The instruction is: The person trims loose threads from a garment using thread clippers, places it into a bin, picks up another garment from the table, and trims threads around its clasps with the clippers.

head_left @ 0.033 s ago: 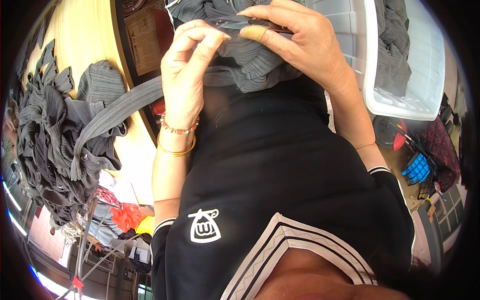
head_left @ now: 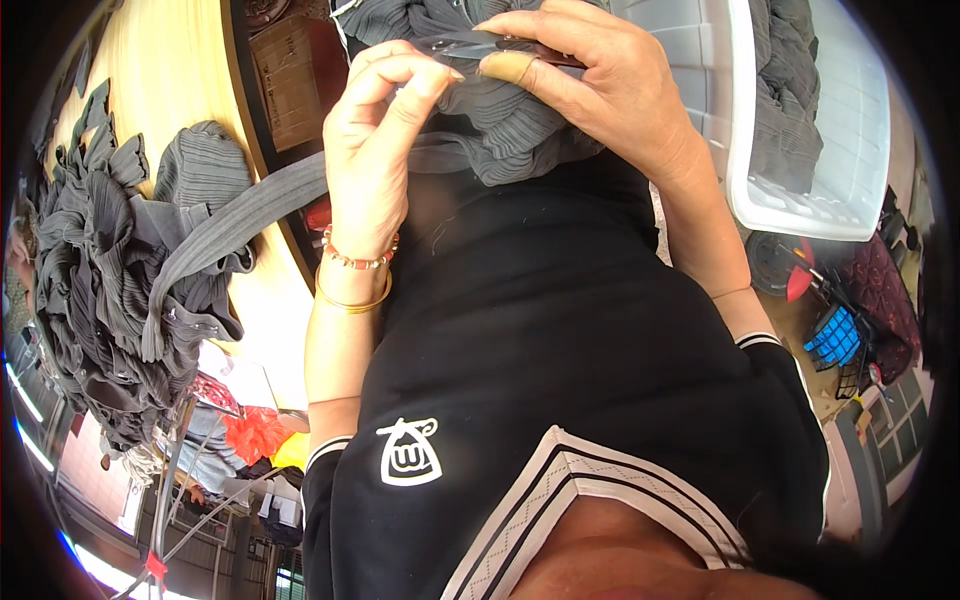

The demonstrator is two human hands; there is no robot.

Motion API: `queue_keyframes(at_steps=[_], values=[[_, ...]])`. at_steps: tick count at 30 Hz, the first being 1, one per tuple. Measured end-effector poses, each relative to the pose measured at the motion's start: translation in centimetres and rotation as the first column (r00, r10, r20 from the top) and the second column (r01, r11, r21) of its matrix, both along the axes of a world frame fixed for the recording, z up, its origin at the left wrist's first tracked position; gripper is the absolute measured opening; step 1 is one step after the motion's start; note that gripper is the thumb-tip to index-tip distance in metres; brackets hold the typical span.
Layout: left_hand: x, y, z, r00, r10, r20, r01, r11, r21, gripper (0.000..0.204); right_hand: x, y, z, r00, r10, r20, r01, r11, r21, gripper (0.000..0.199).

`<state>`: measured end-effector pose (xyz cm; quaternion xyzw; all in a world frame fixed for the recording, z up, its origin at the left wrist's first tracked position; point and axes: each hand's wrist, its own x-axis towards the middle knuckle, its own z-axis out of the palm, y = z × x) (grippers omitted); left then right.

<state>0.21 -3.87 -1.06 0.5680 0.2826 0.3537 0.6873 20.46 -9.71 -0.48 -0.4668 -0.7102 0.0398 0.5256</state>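
The right hand (head_left: 620, 95) clamps thumb and fingers on slim thread snips (head_left: 465, 46); the left hand's (head_left: 370, 135) fingertips pinch together, on what is unclear. Beneath them, the ribbed grey garment (head_left: 515, 130) looks soft, light, best pinched by folds.

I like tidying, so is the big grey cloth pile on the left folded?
No, the grey cloth pile is crumpled: its pieces bunch and overlap unevenly.

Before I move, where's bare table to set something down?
Left of you, the pale tabletop is bare beyond the grey garment pile, up to its dark edge; a smaller patch lies below the grey strap. Crowded: the tabletop's left side, under the pile.
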Motion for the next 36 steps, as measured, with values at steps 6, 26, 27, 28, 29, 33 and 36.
queue_keyframes(at_steps=[6,26,27,28,29,33,36], values=[[-0.1,-0.1,0.0,1.0,0.012,-0.002,-0.012,1.0,-0.006,0.008,0.1,0.1,-0.1,1.0,0.003,0.023,-0.004,1.0,0.03,0.022],[-1.2,1.2,-1.1,0.989,0.082,0.122,0.001,0.826,-0.563,0.02,-1.0,0.5,2.5,0.999,0.045,0.003,-0.036,0.84,-0.542,0.026],[-1.1,1.2,-1.0,0.989,0.084,0.125,0.001,0.827,-0.562,0.02,-0.7,1.2,0.2,0.991,0.119,-0.054,-0.129,0.956,-0.262,0.026],[-1.0,1.1,-0.9,0.99,0.082,0.115,-0.004,0.829,-0.559,0.021,-0.6,1.8,-1.1,0.974,0.209,-0.087,-0.205,0.978,0.044,0.025],[-1.0,1.1,-0.8,0.991,0.082,0.103,-0.011,0.832,-0.555,0.021,-0.7,1.8,-1.1,0.973,0.215,-0.085,-0.212,0.976,0.044,0.025],[-1.0,1.1,-1.2,0.99,0.079,0.12,-0.001,0.842,-0.539,0.021,-0.6,2.1,-0.9,0.966,0.245,-0.08,-0.244,0.969,0.021,0.025],[-1.0,1.0,-1.3,0.99,0.075,0.116,-0.003,0.848,-0.53,0.021,-0.7,2.2,-0.7,0.962,0.264,-0.065,-0.264,0.964,0.007,0.024]])
